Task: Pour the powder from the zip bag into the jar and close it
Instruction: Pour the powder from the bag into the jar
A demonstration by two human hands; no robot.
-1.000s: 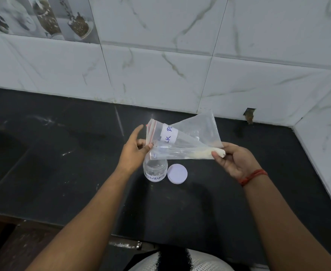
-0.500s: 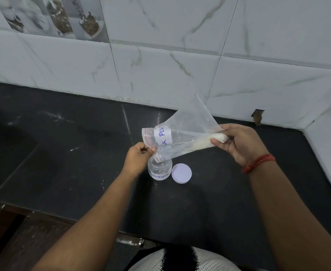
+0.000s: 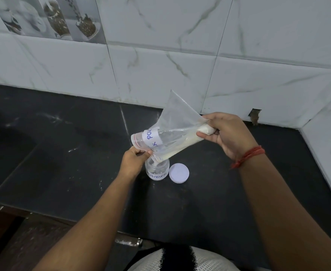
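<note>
A clear zip bag (image 3: 177,124) with a white handwritten label is tilted down to the left over a small clear jar (image 3: 157,170) labelled POWDER. My left hand (image 3: 134,159) pinches the bag's open mouth just above the jar's rim. My right hand (image 3: 226,133) holds the raised bottom corner, where white powder (image 3: 205,130) is bunched. A thin line of powder runs along the bag's lower fold into the jar. The jar's white lid (image 3: 179,173) lies flat on the counter, just right of the jar.
The black stone counter (image 3: 72,163) meets white marble-patterned wall tiles (image 3: 160,71) at the back and right. The counter's front edge (image 3: 94,229) runs below my forearms.
My right hand has lifted the bag's bottom corner higher, steepening the tilt. The mouth has dropped to the jar's rim and powder has slid down toward it.
</note>
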